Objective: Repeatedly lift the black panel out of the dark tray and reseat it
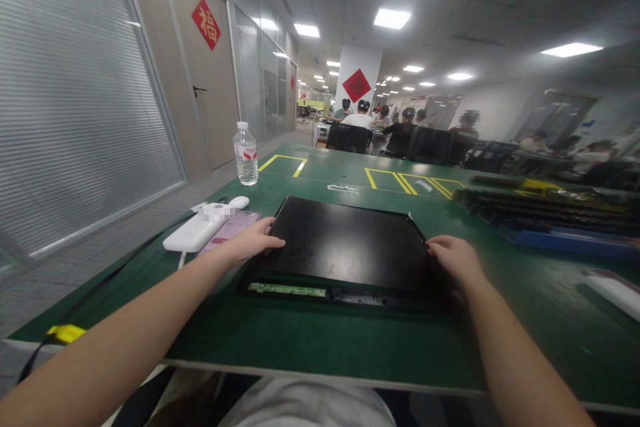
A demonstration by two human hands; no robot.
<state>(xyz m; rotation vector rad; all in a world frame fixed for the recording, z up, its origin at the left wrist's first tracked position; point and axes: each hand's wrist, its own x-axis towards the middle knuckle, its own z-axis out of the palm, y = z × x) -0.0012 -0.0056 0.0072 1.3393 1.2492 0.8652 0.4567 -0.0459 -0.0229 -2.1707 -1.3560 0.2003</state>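
Pinching the right edge of the black panel (345, 237) between thumb and fingertips with the right hand (456, 259). At the left edge with the left hand (255, 240), thumb laid over onto the top face and spread apart from the forefinger; cannot tell whether gripping underneath, with the other fingers hidden. Both arms reaching forward, one to each side.

Panel lying face up, near the middle of the green table (310, 347), just above a dark frame (390, 297). Along the near side of the frame, toward the left, a green circuit strip (287, 290).

To the left, close to the left hand, a pink phone (227, 232); beside it, a white box (193, 232) and a small white mouse (239, 202). Farther back, upright, a clear bottle (246, 163). Beyond the panel, yellow tape (283, 157) on the tabletop.

Off to the right, blurred, a pile of black parts (525, 213) beside something blue (570, 241); nearer, a white device (615, 295).

Past the table, chairs (349, 138) and seated people (357, 120); at left, a door (200, 73) with a red sign (206, 23).
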